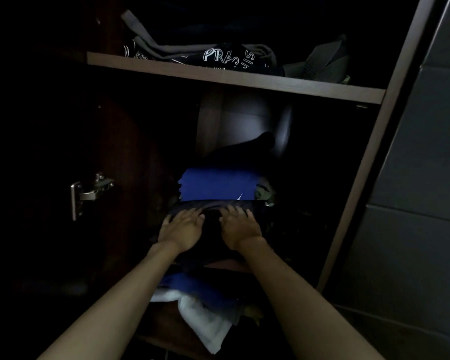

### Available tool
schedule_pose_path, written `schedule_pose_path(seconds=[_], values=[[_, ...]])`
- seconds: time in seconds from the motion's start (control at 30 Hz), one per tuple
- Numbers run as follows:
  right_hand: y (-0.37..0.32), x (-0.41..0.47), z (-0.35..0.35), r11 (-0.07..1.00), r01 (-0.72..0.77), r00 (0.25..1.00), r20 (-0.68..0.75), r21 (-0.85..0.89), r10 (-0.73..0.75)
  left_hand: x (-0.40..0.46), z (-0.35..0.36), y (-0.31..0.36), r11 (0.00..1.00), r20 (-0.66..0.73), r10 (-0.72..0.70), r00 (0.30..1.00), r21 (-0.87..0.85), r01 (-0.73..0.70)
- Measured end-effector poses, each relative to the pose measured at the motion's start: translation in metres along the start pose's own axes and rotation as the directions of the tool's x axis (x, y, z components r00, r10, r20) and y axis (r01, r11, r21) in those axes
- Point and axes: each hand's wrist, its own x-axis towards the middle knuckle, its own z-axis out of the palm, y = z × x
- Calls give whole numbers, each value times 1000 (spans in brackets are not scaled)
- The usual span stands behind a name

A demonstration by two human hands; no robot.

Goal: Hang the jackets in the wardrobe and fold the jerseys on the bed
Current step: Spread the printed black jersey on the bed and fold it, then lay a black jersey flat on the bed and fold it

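I look into a dim wardrobe. A folded dark garment (213, 224) lies on a middle shelf, in front of a folded bright blue jersey (218, 184). My left hand (181, 228) and my right hand (240, 227) lie palm down on the dark garment, side by side, fingers spread and curling over its far edge. Whether they grip the cloth cannot be told in this light. Behind the blue jersey a black piece of clothing (247, 148) rises toward the back wall.
An upper shelf (244, 80) carries dark clothes with white lettering (226, 57) and grey fabric (320, 62). Below my arms lie blue cloth (198, 287) and white cloth (208, 323). A metal door hinge (89, 194) sits at left; the wardrobe side panel (369, 162) stands at right.
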Motion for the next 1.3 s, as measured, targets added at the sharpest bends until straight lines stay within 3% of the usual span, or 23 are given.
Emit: schedule_pose_path(seconds=[0.1,0.2,0.33,0.5,0.6,0.73,0.83,0.93,1.1,1.3], values=[[2,3,-5,999,-28,998,57,24,26,-4,-10,1,999,35,-47,998,22,47],[-12,-4,-19,999,16,999,50,29,-18,-24,-17,0,996,-59,-78,995,-38,76],[-41,-36,-27,965,247,967,-92,92,-239,-79,-20,-5,981,-282,-158,946,-157,117],[-77,-96,-25,821,540,841,-167,186,-515,-186,-17,-3,952,-501,-302,811,-193,236],[-95,-137,-10,684,708,705,-136,173,-696,-265,-6,4,915,-538,-397,744,-172,364],[-123,-201,-2,498,818,544,-103,288,-833,-371,14,19,820,-565,-535,629,-168,547],[-153,-265,-7,325,886,376,-104,329,-921,-459,22,37,731,-599,-615,512,-189,656],[-187,-340,-19,90,943,154,-181,319,-971,-551,25,62,638,-637,-662,395,-204,742],[-256,-482,-39,-245,924,-183,-220,295,-958,-702,41,103,385,-685,-721,103,-273,882],[-326,-691,-31,-530,795,-532,-80,295,-843,-898,100,157,-2,-575,-762,-296,-456,890]])
